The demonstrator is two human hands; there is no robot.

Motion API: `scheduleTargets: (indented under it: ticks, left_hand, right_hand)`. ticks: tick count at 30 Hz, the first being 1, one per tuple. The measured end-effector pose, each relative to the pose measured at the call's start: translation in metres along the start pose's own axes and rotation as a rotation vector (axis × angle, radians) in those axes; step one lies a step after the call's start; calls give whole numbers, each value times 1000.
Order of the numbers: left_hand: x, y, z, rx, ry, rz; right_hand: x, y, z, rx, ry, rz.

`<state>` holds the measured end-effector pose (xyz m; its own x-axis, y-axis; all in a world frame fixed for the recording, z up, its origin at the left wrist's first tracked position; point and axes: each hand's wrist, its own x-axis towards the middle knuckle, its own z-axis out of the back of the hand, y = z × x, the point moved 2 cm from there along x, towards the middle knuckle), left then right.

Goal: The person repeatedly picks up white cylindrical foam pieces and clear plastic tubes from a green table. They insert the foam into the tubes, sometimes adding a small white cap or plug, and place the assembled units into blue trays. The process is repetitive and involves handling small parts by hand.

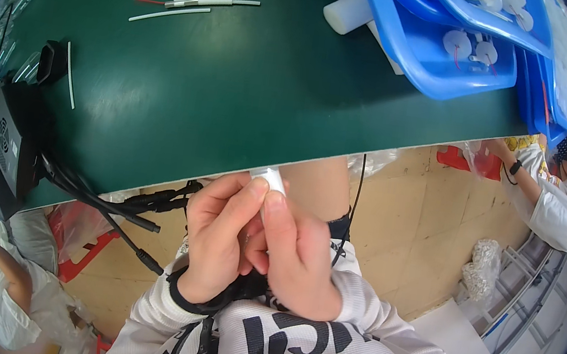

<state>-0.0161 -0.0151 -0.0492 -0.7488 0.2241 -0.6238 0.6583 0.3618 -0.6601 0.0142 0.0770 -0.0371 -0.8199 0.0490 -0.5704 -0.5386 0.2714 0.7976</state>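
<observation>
Just off the near edge of the green table [237,92], my left hand [219,229] and my right hand [298,254] meet. Both are closed on one small white plastic piece [271,177], thumbs pressed side by side on its top. Its upper end shows past the thumbs; the rest is hidden by my fingers. Farther off on the table lies a slim white-and-metal tube assembly [203,2] with red wires at its left end. A thin white tube [169,14] rests just below it.
Blue bins [440,76] at the far right hold white round parts [457,44] with red wires. A white cylinder [348,12] lies beside them. At left stand a black device [13,134] and black cables [100,207]. Co-workers sit at right [558,213] and left [10,291].
</observation>
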Motion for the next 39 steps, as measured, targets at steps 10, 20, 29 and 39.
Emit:
scheduleTargets:
  ticks: [10, 20, 29, 39]
  left_hand:
    - [-2, -1, 6, 160, -32, -54]
    - [-7, -18, -7, 148, -171, 66]
    - [-7, -8, -11, 171, -109, 8]
    - [-4, -4, -3, 157, -93, 56]
  right_hand:
    - [3, -15, -17, 59, -110, 237]
    - [0, -19, -29, 380, -66, 27]
    - [8, -17, -5, 242, 72, 143]
    - [4, -18, -5, 49, -6, 154]
